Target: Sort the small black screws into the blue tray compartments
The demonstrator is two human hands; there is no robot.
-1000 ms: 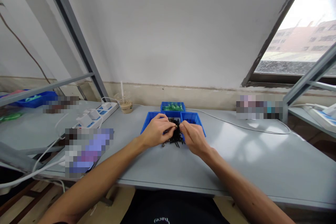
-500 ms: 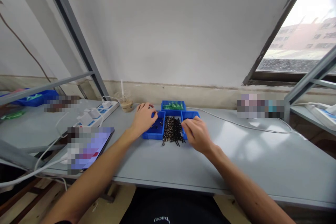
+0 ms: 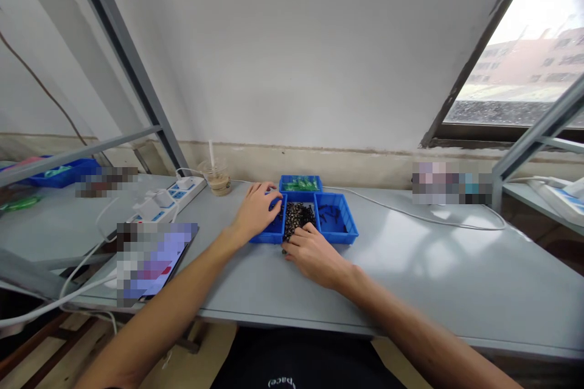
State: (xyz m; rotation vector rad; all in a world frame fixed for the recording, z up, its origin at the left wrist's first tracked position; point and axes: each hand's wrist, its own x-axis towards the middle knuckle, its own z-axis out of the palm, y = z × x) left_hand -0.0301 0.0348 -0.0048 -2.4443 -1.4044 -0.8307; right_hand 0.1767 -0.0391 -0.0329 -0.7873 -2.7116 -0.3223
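Observation:
Between two blue bins lies a heap of small dark and brassy screws [image 3: 298,214]. My left hand [image 3: 256,211] reaches over the left blue bin [image 3: 269,237], its fingers bent and apart above the far part; the hand hides much of the inside. My right hand [image 3: 314,253] is at the near end of the heap, fingers spread and bent down onto the screws, with the thumb hidden. Several black screws lie in the right blue bin [image 3: 350,225]. Behind the heap, a smaller blue bin [image 3: 301,178] contains green packets [image 3: 300,184].
A plastic cup with a straw [image 3: 219,182] stands near the wall. Left of my arm are a power strip [image 3: 189,191] and a tablet-like device [image 3: 159,261], partly blurred out. A white cable [image 3: 420,220] runs along the right of the table [image 3: 410,279].
My right hand has moved left and nearer to me, from the right bin to the front of the heap, uncovering that bin. My left hand has shifted slightly right over the left bin.

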